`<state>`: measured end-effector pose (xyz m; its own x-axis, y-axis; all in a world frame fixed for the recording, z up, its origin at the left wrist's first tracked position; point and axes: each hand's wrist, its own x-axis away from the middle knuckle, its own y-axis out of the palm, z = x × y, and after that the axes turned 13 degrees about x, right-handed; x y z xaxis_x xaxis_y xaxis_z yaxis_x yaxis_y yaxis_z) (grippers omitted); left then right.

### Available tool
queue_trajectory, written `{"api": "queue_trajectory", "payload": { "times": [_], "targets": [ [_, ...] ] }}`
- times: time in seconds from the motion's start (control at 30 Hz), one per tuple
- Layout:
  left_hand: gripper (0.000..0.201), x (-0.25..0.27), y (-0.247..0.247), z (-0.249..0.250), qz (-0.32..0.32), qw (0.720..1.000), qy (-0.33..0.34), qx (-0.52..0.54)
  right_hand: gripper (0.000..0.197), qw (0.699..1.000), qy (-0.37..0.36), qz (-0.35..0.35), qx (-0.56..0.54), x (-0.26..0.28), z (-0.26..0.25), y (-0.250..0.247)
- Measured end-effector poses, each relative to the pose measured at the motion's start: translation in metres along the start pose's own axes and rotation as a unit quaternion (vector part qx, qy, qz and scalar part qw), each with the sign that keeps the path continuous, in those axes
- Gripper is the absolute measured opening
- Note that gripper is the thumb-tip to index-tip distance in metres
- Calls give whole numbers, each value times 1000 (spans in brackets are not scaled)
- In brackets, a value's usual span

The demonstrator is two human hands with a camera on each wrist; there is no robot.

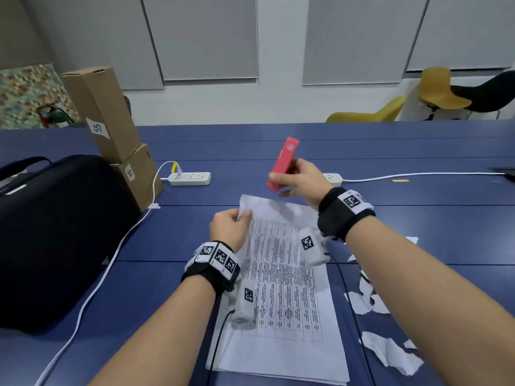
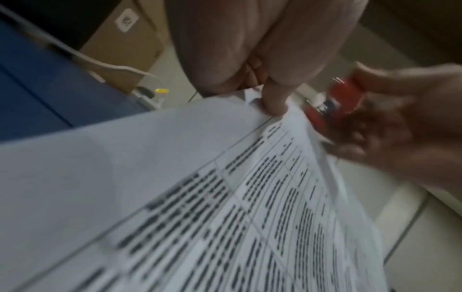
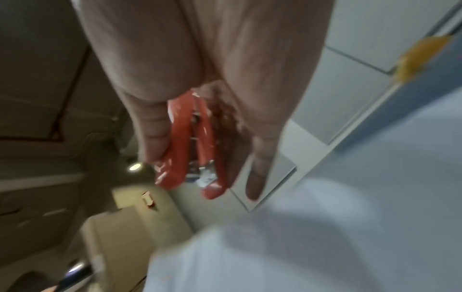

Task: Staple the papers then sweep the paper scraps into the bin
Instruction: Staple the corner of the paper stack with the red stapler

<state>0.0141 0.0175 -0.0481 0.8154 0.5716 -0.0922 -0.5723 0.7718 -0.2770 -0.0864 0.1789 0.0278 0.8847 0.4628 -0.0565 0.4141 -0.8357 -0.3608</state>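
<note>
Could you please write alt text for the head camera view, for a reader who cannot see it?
The right hand holds a red stapler above a blue table while the left hand pinches the far corner of printed papers. Torn paper scraps lie to the right.

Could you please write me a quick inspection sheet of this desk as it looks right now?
Surface: blue table, seams running across it.
Job's things: printed papers stacked in front of the person, far-left corner lifted; red stapler held in the air above that corner; torn paper scraps to the right of the stack; no bin seen.
Clutter: black bag and two cardboard boxes at left.
Grippers: left hand pinches the lifted corner; right hand grips the stapler.
Cables: white power strip with a plugged-in lead; a second strip behind the right hand.
Surroundings: grey wall panels, yellow chairs, a black chair.
</note>
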Motion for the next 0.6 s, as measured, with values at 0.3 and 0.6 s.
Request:
{"api": "queue_trajectory", "payload": {
  "times": [0.3,0.6],
  "targets": [
    [25,-43,-7,-31,-14,981,-172,-92,37,821,191,-15,538,-16,67,-36],
    [64,-41,-5,-11,-16,965,-154,-211,44,794,211,-9,570,-18,87,-40]
  ]
}}
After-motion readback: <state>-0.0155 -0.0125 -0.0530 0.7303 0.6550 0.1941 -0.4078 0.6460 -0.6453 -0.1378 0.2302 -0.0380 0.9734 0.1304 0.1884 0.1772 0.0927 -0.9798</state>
